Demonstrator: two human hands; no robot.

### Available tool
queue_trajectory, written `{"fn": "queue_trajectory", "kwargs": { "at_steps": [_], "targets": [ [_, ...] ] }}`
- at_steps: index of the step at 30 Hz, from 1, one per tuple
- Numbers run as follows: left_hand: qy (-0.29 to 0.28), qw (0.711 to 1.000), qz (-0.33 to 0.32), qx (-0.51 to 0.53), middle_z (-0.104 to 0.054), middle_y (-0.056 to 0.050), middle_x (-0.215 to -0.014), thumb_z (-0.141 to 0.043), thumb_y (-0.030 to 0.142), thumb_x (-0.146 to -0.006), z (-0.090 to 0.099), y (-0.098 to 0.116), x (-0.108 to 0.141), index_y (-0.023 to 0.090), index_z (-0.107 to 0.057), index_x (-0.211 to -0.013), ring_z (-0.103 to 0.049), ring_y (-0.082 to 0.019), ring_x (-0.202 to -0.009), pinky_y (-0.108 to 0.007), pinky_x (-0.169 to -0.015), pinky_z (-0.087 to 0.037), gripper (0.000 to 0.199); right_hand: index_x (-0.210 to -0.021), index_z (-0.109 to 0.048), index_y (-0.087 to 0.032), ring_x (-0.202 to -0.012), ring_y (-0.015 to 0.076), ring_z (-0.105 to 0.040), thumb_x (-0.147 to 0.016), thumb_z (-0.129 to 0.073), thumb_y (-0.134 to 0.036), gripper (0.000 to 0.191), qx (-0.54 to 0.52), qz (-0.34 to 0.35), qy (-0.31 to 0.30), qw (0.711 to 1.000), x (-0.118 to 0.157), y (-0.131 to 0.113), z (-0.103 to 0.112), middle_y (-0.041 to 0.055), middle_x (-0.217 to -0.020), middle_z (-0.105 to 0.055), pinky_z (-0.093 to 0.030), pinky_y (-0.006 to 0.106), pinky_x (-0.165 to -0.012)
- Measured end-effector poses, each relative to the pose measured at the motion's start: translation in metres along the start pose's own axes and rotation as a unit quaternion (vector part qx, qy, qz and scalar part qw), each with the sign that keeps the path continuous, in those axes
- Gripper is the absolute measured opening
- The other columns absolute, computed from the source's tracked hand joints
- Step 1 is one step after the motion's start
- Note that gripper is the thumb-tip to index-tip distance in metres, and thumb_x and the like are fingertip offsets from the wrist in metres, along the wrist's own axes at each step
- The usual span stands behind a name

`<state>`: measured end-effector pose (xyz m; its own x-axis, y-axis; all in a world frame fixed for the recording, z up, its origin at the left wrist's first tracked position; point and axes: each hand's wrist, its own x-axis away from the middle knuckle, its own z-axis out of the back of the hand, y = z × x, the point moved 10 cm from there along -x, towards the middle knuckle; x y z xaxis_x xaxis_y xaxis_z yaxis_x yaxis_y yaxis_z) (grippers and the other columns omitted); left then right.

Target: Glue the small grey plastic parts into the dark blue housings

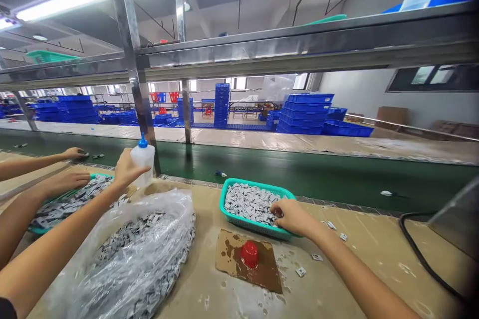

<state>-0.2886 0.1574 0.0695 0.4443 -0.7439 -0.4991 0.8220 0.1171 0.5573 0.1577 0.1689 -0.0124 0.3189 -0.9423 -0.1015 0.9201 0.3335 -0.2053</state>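
Note:
My left hand (125,169) is wrapped around a translucent white squeeze bottle (144,158) with a blue cap, at the back edge of the bench. My right hand (294,215) dips over the right side of a green plastic basket (258,229) full of small grey-white plastic parts (249,202). Its fingers are pinched together among the parts; whatever lies between them is hidden. In front of the basket a red cup-shaped piece (249,254) sits on a wet square of cardboard (228,264). A clear plastic bag (149,254) of grey parts lies beneath my left arm.
Another person's hands (71,179) work at the left, by a second green basket (39,229). Behind the bench runs a green conveyor belt (318,174) carrying a few small pieces. Loose parts (301,271) and a black cable (419,254) lie at the right. A metal shelf (280,50) spans overhead.

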Motion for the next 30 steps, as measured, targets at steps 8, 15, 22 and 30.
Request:
{"fn": "queue_trajectory", "kwargs": {
  "at_steps": [8,15,22,30],
  "targets": [
    [0.002,0.997,0.066,0.047,-0.041,-0.02,-0.12,-0.064,0.046,-0.057,-0.029,-0.045,0.022,0.012,-0.019,-0.126,-0.038,-0.039,-0.113,-0.049,-0.084,-0.041,0.089,-0.058,-0.06,-0.017,-0.059,0.0144,-0.052,-0.054,-0.049,-0.004,0.018,-0.04,0.027,-0.026,0.998,0.008,-0.002,-0.002,-0.0001,-0.058,-0.059,-0.038,0.023,-0.056],
    [-0.159,0.927,-0.341,0.001,-0.038,-0.009,-0.129,-0.038,0.021,-0.08,-0.076,0.134,0.065,0.02,-0.033,-0.127,-0.034,-0.022,-0.121,-0.035,-0.102,-0.026,0.047,-0.071,-0.064,-0.017,-0.055,0.0139,-0.053,-0.061,-0.048,-0.006,0.022,-0.094,0.028,0.011,0.995,0.008,0.006,-0.004,0.0004,-0.059,-0.059,-0.041,0.024,-0.053],
    [-0.316,0.894,-0.316,-0.029,-0.049,-0.009,-0.118,-0.045,0.025,-0.082,-0.217,0.19,0.062,0.014,-0.051,-0.11,-0.046,-0.023,-0.109,-0.043,-0.092,-0.036,0.031,-0.084,-0.066,-0.018,-0.074,0.0211,-0.057,-0.075,-0.043,-0.02,0.025,-0.188,0.0,0.18,0.966,0.031,0.029,0.031,0.0084,-0.081,-0.063,-0.046,0.037,-0.069],
    [-0.281,0.933,-0.222,0.024,-0.054,-0.015,-0.098,-0.031,0.02,-0.085,-0.217,0.199,0.056,0.007,-0.047,-0.104,-0.052,-0.024,-0.093,-0.043,-0.079,-0.041,0.028,-0.087,-0.054,-0.016,-0.053,0.0133,-0.056,-0.062,-0.067,-0.031,0.032,-0.545,-0.089,0.221,0.804,0.065,0.053,0.034,-0.003,-0.058,-0.054,-0.052,0.029,-0.053]
  ]
}}
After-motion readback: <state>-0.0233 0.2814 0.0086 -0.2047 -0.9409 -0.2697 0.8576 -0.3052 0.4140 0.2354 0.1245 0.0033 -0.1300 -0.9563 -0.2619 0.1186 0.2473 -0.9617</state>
